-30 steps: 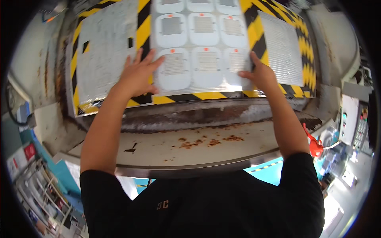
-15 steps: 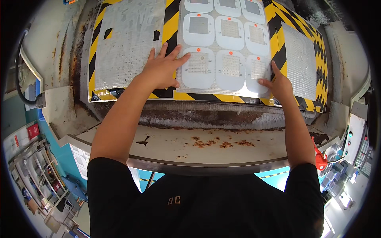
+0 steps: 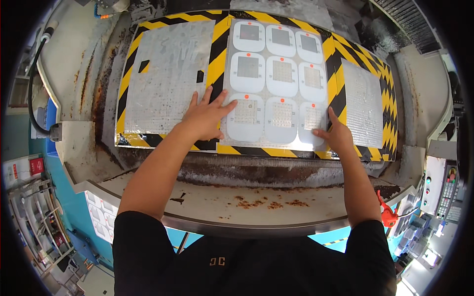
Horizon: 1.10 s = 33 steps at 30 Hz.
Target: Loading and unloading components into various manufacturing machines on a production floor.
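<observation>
A clear sheet carries rows of white rounded-square panels, each with a grey or gridded window and a small red dot at its top. It lies flat on a bed banded with yellow-and-black striped tape. My left hand is spread at the sheet's near left corner, thumb and a fingertip at its edge, the rest over the tape. At the near right corner my right hand has its thumb on a panel and its index finger stretched along the sheet's right edge. Neither hand grasps anything; its other fingers are partly hidden.
Grey ribbed plates flank the sheet within the tape. A rust-spotted ledge runs between me and the bed. A red spray gun hangs at right, beside a control panel. A cluttered shelf stands at left.
The view has tilted up, so the bed sits lower in the picture and its far edge now shows. Both hands keep about the same places at the sheet's near corners.
</observation>
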Motion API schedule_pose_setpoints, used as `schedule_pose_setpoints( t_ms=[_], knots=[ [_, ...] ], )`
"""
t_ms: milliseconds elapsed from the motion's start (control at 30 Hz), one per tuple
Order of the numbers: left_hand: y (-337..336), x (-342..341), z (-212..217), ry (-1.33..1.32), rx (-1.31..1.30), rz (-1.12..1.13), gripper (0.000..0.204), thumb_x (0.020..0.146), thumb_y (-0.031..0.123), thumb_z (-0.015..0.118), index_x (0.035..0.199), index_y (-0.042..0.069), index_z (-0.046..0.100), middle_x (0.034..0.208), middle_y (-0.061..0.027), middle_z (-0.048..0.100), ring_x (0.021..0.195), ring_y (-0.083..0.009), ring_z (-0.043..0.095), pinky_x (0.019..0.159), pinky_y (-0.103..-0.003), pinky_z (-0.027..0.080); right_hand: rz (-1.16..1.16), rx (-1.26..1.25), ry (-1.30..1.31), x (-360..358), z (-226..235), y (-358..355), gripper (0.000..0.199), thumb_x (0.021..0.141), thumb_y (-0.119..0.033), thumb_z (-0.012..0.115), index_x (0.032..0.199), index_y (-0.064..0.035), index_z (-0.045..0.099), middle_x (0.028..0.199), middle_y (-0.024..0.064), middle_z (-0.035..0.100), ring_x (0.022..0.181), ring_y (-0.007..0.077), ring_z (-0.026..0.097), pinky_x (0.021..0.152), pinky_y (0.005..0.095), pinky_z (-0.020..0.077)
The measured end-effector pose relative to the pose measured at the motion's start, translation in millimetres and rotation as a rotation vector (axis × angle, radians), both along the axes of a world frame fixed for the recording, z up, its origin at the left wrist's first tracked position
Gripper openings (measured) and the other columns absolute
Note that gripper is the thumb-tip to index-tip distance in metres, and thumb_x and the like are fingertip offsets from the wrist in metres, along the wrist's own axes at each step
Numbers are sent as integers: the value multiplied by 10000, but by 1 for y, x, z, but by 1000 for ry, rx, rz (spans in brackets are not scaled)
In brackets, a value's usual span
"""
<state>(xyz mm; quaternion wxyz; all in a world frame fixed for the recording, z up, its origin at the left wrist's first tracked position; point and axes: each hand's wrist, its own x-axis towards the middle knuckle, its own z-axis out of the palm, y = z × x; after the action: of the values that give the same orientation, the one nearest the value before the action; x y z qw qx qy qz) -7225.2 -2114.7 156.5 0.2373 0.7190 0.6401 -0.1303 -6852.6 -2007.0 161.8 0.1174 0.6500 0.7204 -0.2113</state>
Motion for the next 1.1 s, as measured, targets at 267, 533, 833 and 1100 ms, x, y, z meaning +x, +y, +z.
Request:
schedule_pose_setpoints(
  t_ms=[267,533,833,1100],
  knots=[
    [2,1,5,11,-14,5,1004,690,334,846,1524,309,289,1629,-47,138,1497,-352,70,1181,-584,99,0,0,0,-2,4,0,1026,698,-480,820,1509,-101,319,1158,251,653,1057,373,656,881,412,520],
    [3,0,5,12,-23,-1,1031,670,341,854,1527,308,283,1630,-56,128,1499,-343,68,1186,-573,90,-7,-13,-10,-4,5,0,1026,703,-489,814,1512,-107,312,1154,244,657,1041,369,664,869,410,528],
    [3,1,5,35,-26,-12,1001,692,357,843,1525,310,290,1629,-43,142,1499,-341,70,1181,-583,100,4,-13,-31,-4,4,0,1027,714,-505,801,1523,-131,291,1162,237,656,1039,369,665,875,418,525],
    [4,1,5,51,-44,-25,1035,675,368,845,1533,308,269,1632,-57,116,1500,-342,62,1182,-581,98,3,-15,-48,-5,3,0,1036,715,-510,798,1526,-127,280,1163,238,655,1039,371,664,877,419,524]
  ],
)
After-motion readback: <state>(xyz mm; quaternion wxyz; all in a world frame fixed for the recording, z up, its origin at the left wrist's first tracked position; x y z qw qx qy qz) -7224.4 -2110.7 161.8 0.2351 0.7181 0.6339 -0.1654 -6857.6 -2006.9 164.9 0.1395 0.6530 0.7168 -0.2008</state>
